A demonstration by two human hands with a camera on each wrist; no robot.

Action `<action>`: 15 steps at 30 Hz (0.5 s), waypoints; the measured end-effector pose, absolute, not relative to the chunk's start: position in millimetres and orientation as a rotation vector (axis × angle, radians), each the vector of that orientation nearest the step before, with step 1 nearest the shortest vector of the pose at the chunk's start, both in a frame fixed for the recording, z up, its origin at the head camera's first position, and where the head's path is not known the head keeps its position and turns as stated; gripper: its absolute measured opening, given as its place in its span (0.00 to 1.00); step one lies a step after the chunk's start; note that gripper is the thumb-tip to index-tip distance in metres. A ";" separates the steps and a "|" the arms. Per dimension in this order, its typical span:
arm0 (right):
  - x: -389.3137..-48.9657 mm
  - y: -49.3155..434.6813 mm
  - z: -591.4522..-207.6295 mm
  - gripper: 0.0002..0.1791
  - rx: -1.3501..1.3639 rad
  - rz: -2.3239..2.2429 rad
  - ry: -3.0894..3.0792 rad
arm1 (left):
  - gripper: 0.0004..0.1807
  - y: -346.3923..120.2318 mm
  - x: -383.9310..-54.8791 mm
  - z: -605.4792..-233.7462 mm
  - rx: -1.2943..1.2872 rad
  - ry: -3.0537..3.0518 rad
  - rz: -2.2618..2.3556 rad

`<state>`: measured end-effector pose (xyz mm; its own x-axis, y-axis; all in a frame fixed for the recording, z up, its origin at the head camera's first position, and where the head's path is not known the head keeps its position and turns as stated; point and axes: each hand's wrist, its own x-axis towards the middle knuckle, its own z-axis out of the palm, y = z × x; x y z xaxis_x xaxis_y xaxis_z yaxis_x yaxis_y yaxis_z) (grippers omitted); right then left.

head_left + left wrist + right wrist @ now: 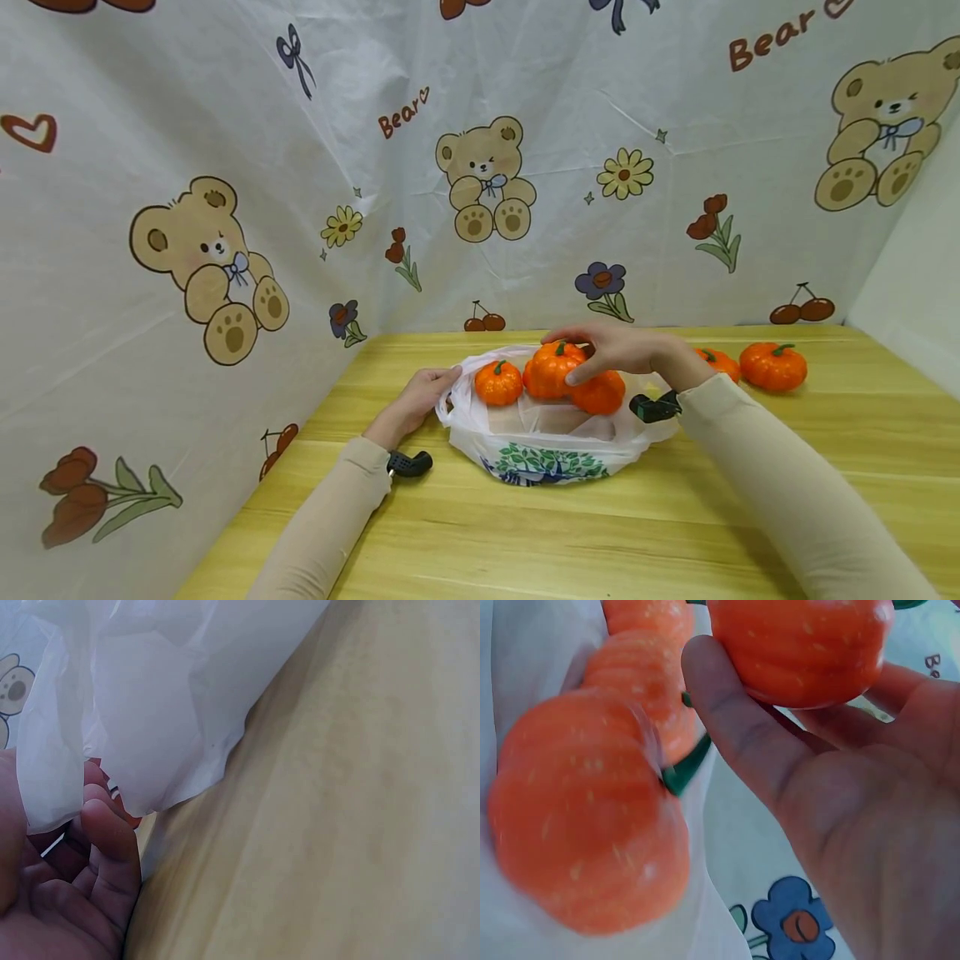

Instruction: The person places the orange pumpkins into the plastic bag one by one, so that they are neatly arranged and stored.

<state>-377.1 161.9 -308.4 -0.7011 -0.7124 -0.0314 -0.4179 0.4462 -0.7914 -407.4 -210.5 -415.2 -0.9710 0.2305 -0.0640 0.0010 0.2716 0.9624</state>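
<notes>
A white plastic bag [468, 433] with a green tree print lies with its mouth spread wide on the table. My left hand [416, 402] holds its left edge, and in the left wrist view the thin plastic [52, 750] passes between thumb and fingers. Over the bag's mouth, my right hand [626, 346] grips a small orange toy pumpkin [553, 372] with a green stem, thumb on the near side. Inside the bag sit a pumpkin [498, 385] at left and another [602, 393] at right; one more is mostly hidden behind the held one.
Two more orange pumpkins stand on the wooden table [525, 542] to the bag's right: one [774, 367] in full view, the other [720, 363] partly behind my right forearm. A white cloth [570, 100] printed with bears and flowers hangs along the back and left.
</notes>
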 end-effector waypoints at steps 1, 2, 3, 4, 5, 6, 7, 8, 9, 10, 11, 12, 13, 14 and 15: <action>-377.9 158.9 -308.5 0.39 -0.973 -1.114 2.343 | 0.26 -210.5 -407.6 -415.2 0.215 2.345 1.775; -378.7 156.1 -308.8 0.40 -0.981 -1.090 2.349 | 0.26 -210.7 -407.9 -415.5 0.214 2.342 1.777; -379.3 153.2 -309.1 0.40 -0.982 -1.076 2.347 | 0.26 -210.9 -408.0 -415.6 0.213 2.339 1.777; -379.9 150.4 -309.2 0.41 -0.978 -1.060 2.348 | 0.26 -210.9 -408.2 -415.3 0.210 2.335 1.778; -380.5 147.5 -309.5 0.41 -0.973 -1.046 2.348 | 0.26 -210.9 -408.4 -415.2 0.209 2.334 1.777; -381.0 144.3 -309.8 0.41 -0.964 -1.043 2.342 | 0.25 -211.0 -408.4 -414.9 0.206 2.331 1.775; -381.8 141.1 -310.4 0.41 -0.961 -1.031 2.350 | 0.26 -211.0 -408.4 -414.6 0.208 2.331 1.774; -382.6 137.9 -311.4 0.41 -0.963 -1.020 2.356 | 0.26 -211.0 -408.3 -414.4 0.207 2.333 1.771; -383.4 134.4 -312.4 0.41 -0.966 -1.022 2.350 | 0.26 -211.2 -408.4 -414.3 0.203 2.335 1.770; -384.2 131.0 -313.9 0.41 -0.969 -1.022 2.347 | 0.26 -211.3 -408.4 -414.2 0.199 2.333 1.771; -385.0 127.6 -315.4 0.41 -0.972 -1.030 2.333 | 0.26 -211.4 -408.4 -414.1 0.195 2.333 1.771; -385.6 124.5 -316.9 0.40 -0.977 -1.033 2.326 | 0.25 -211.5 -408.4 -414.0 0.192 2.331 1.771; -386.0 121.3 -318.4 0.40 -0.983 -1.033 2.320 | 0.25 -211.5 -408.5 -414.0 0.190 2.327 1.774; -386.1 118.2 -319.8 0.40 -0.987 -1.038 2.306 | 0.25 -211.5 -408.5 -413.9 0.188 2.323 1.777; -386.3 115.3 -321.2 0.40 -0.991 -1.043 2.297 | 0.24 -211.4 -408.4 -413.7 0.188 2.319 1.780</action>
<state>-386.3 115.3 -321.2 -0.6533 -0.7522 -0.0859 -0.4303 0.4622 -0.7754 -408.4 -211.4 -413.7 -0.9695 0.2282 -0.0898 -0.0278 0.2616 0.9648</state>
